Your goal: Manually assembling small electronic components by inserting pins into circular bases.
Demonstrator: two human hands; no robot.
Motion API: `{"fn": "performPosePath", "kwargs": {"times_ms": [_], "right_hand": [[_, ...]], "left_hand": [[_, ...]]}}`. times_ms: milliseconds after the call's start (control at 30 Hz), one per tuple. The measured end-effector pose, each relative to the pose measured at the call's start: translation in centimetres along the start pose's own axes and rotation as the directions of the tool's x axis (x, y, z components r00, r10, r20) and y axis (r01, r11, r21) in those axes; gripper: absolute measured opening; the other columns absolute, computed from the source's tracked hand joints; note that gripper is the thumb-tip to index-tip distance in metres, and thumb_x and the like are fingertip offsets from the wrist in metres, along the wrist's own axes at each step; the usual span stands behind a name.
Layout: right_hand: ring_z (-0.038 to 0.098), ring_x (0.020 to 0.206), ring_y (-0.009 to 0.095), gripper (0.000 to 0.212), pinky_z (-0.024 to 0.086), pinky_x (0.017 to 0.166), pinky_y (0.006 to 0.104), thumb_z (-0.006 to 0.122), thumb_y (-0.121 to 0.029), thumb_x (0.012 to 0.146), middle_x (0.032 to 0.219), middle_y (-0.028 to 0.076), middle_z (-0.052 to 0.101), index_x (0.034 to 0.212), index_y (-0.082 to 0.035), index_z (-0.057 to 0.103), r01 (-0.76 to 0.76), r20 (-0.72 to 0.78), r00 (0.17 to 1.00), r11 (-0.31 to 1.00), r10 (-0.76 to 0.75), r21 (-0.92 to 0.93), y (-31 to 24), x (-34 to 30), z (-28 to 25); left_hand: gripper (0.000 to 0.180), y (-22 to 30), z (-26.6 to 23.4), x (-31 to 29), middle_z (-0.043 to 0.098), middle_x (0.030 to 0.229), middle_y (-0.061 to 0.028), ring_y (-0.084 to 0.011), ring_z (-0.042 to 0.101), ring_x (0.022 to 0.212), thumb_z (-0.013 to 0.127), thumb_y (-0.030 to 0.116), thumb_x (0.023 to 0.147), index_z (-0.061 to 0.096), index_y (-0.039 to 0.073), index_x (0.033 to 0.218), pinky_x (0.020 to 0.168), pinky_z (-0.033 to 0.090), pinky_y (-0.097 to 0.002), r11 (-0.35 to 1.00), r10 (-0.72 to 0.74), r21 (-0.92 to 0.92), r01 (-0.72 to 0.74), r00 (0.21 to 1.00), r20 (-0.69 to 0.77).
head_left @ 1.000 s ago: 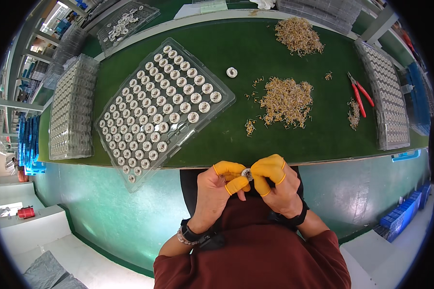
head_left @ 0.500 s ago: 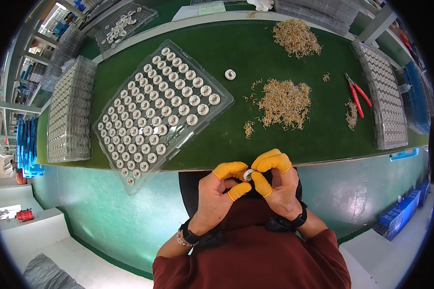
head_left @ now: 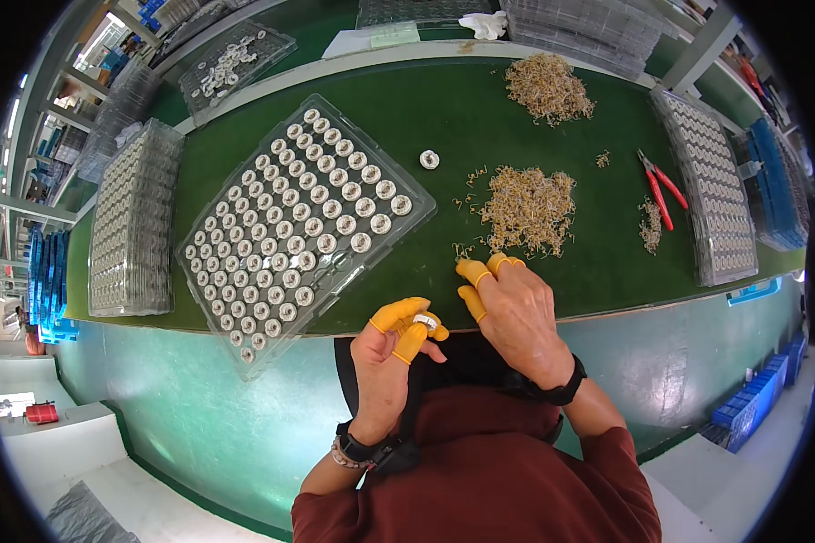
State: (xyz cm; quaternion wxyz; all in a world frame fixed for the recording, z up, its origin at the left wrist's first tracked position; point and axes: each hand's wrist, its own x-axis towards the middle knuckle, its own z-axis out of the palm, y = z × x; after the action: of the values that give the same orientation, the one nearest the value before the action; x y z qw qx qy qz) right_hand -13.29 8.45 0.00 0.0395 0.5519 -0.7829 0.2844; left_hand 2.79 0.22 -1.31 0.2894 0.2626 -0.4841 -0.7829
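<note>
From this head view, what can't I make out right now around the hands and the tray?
- Small white ring part in the left hand: mostly covered by yellow finger cots.
- Right hand fingertips at the pile of small tan metal pieces: whether they pinch one is too small to tell.
- Clear plastic compartment tray: part details too small.

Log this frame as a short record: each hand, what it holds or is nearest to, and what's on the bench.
left hand: pinches a small white ring between yellow-capped fingertips, near the bench edge
right hand: holds nothing visible, fingertips at the near edge of the pin pile
tray: clear, part-filled with white rings, left of the pile
loose ring: alone on the green mat
pliers: red, to the right
far pile: more pins
</note>
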Motion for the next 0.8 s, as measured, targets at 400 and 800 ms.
{"fn": "performPosePath", "kwargs": {"times_ms": [400,800], "right_hand": [[0.058,0.073,0.029,0.021,0.048,0.062,0.0393,0.070,-0.009,0.077,0.077,0.011,0.057,0.096,-0.004,0.063,-0.178,-0.065,0.982,0.984,0.178,0.017,1.8,-1.8,-2.3],[0.064,0.076,0.021,0.018,0.049,0.062,0.0315,0.068,0.000,0.079,0.087,0.010,0.065,0.096,-0.002,0.063,-0.341,0.064,0.935,0.836,0.348,0.430,2.2,-1.3,-3.5]], "left_hand": [[0.025,0.2,-0.4,0.1,0.062,0.099,-0.0122,-0.0194,0.063,0.085,0.051,0.012,0.098,0.055,-0.002,0.119,0.061,0.050,-0.0266,0.999,-0.032,0.040,0.028,0.996,0.085],[0.023,0.1,0.6,-0.1,0.062,0.099,-0.0116,-0.0195,0.064,0.085,0.050,0.005,0.096,0.057,-0.001,0.118,0.063,0.053,-0.0274,0.994,-0.021,0.110,0.009,0.994,0.110]]}}
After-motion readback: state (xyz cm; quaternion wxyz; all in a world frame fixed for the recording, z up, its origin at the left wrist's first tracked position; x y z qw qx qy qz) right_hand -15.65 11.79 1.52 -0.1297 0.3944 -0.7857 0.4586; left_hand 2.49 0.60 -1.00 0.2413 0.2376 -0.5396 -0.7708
